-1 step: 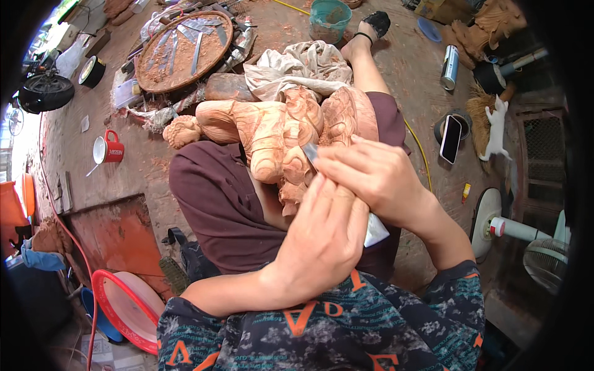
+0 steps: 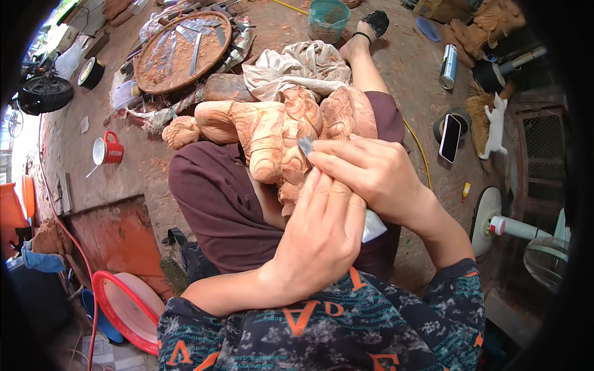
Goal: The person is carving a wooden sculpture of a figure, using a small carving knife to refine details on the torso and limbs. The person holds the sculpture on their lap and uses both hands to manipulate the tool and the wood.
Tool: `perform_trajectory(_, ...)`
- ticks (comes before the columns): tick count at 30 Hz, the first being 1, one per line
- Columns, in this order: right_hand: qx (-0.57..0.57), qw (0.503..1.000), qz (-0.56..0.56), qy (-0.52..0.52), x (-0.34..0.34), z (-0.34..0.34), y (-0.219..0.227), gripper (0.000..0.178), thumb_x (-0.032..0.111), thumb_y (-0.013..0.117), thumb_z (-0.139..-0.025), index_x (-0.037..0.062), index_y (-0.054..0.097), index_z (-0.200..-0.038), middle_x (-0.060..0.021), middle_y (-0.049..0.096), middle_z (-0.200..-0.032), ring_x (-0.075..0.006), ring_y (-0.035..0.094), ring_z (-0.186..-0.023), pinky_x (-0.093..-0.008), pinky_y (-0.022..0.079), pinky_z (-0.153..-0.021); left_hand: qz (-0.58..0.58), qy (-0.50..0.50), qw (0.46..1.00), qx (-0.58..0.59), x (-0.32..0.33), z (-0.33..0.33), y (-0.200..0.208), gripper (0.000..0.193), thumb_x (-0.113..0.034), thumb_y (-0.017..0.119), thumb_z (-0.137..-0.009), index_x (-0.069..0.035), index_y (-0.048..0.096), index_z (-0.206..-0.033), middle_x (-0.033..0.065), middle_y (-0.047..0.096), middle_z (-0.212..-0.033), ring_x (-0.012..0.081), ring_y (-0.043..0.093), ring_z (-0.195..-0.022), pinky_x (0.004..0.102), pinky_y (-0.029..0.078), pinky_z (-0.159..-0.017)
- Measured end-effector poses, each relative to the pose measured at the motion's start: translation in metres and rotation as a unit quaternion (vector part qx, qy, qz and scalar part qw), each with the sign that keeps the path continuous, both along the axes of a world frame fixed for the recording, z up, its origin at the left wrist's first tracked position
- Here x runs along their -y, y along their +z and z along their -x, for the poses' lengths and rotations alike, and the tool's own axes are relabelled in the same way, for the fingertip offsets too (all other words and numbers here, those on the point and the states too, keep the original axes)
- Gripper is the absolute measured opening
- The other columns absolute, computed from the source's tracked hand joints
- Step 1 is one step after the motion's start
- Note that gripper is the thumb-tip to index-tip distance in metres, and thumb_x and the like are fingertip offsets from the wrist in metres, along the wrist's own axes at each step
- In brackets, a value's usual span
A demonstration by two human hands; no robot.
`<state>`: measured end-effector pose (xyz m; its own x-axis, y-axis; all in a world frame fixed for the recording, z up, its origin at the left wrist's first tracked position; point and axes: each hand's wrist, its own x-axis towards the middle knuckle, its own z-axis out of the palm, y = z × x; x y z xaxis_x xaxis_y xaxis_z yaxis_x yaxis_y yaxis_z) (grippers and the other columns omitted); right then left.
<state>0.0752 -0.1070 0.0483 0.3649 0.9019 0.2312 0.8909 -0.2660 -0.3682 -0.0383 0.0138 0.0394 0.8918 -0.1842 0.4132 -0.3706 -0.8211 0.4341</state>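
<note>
A reddish wooden carving [image 2: 263, 133] of a figure, with folds and curls cut into it, lies across my lap. Both my hands are closed around a carving chisel [image 2: 374, 227] that slants over the wood. Its flat grey tip pokes out past my right fingers and is close against the carving; whether it touches cannot be made out. My right hand [image 2: 376, 176] grips the front part. Below it, my left hand [image 2: 322, 226] wraps the shaft, and the broad silvery end shows beyond. Most of the chisel's middle is hidden by my fingers.
A round tray [image 2: 162, 71] with several blades and wood chips sits at the far left. Beyond the carving are a bunched cloth [image 2: 303, 65] and a teal bucket [image 2: 328, 21]. A red mug [image 2: 111, 150] is at left; a phone [image 2: 450, 138], white cat [image 2: 495, 130] and fan [image 2: 544, 260] are at right.
The chisel's tip has shifted slightly left and up over the carving, and its broad end has moved a little left. Both hands keep their grip.
</note>
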Motion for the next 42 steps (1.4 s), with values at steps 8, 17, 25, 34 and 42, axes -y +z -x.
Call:
perform_trajectory(8, 0.051, 0.998, -0.011, 0.031, -0.003, 0.001, -0.001, 0.032, 0.015, 0.062, -0.075, -0.0005, 0.064, -0.102, -0.0088, 0.064, -0.106, -0.0197, 0.066, -0.080, -0.0391, 0.053, -0.082, 0.045, -0.004, 0.999, 0.004, -0.004, 0.003, -0.001, 0.039, -0.007, 0.054, -0.079, 0.014, 0.058, -0.111, 0.0321, 0.055, -0.116, 0.0465, 0.053, -0.118, 0.0527, 0.040, -0.105)
perform_trajectory(17, 0.085, 0.996, 0.016, 0.035, -0.007, 0.001, 0.002, 0.028, 0.015, 0.061, -0.074, 0.0001, 0.064, -0.099, -0.0071, 0.062, -0.094, -0.0176, 0.065, -0.074, -0.0348, 0.054, -0.074, 0.066, -0.005, 0.998, -0.016, -0.007, 0.006, -0.006, 0.045, -0.005, 0.056, -0.079, 0.015, 0.055, -0.119, 0.0327, 0.055, -0.116, 0.0482, 0.051, -0.120, 0.0544, 0.040, -0.105)
perform_trajectory(25, 0.101, 0.994, 0.006, 0.036, -0.012, 0.000, 0.001, 0.018, 0.015, 0.062, -0.074, 0.0032, 0.062, -0.087, -0.0052, 0.059, -0.087, -0.0159, 0.064, -0.070, -0.0297, 0.054, -0.064, 0.072, 0.001, 0.997, -0.014, -0.011, 0.006, -0.008, 0.042, -0.004, 0.057, -0.081, 0.016, 0.055, -0.118, 0.0352, 0.053, -0.121, 0.0494, 0.051, -0.119, 0.0533, 0.039, -0.106)
perform_trajectory(34, 0.126, 0.990, 0.016, 0.055, -0.005, 0.004, 0.000, 0.017, 0.015, 0.062, -0.075, 0.0036, 0.061, -0.088, -0.0052, 0.059, -0.084, -0.0179, 0.065, -0.072, -0.0301, 0.054, -0.064, 0.096, -0.013, 0.995, -0.019, -0.005, 0.011, -0.003, 0.040, -0.004, 0.056, -0.081, 0.015, 0.056, -0.117, 0.0330, 0.055, -0.117, 0.0478, 0.054, -0.116, 0.0533, 0.042, -0.102)
perform_trajectory(42, 0.133, 0.989, 0.016, 0.057, -0.010, -0.001, 0.001, 0.016, 0.015, 0.062, -0.074, 0.0036, 0.061, -0.085, -0.0062, 0.059, -0.085, -0.0177, 0.066, -0.070, -0.0308, 0.054, -0.062, 0.047, 0.017, 0.999, 0.002, -0.003, 0.008, -0.008, 0.036, -0.002, 0.056, -0.080, 0.017, 0.056, -0.111, 0.0356, 0.054, -0.115, 0.0496, 0.054, -0.114, 0.0538, 0.044, -0.099)
